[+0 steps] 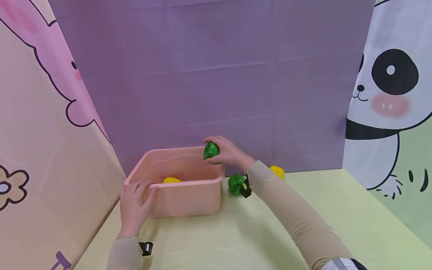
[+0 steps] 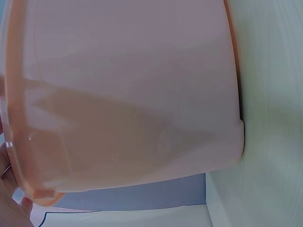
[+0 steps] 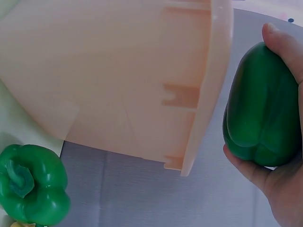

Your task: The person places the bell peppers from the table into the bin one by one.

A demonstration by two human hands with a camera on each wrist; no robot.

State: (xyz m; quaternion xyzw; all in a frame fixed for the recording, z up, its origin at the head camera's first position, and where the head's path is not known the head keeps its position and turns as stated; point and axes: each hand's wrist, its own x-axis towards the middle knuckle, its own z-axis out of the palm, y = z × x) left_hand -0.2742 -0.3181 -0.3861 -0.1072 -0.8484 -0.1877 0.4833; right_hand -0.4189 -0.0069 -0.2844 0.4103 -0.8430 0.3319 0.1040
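Green pepper (image 1: 211, 150), gripped in the right hand (image 1: 231, 153) above the right rim of the pink bin (image 1: 187, 198), near the back edge of the worktop (image 1: 189, 243); left hand (image 1: 133, 206) grips its near-left rim; releasing too far right could drop it outside

Through the head view I observe a pale worktop (image 1: 337, 202) before a creased purple cloth (image 1: 219, 75). At right I record a panda picture (image 1: 384, 110); at left, a pink cartoon animal (image 1: 57, 67) outlined in black, with a flower (image 1: 12, 186) drawn below.
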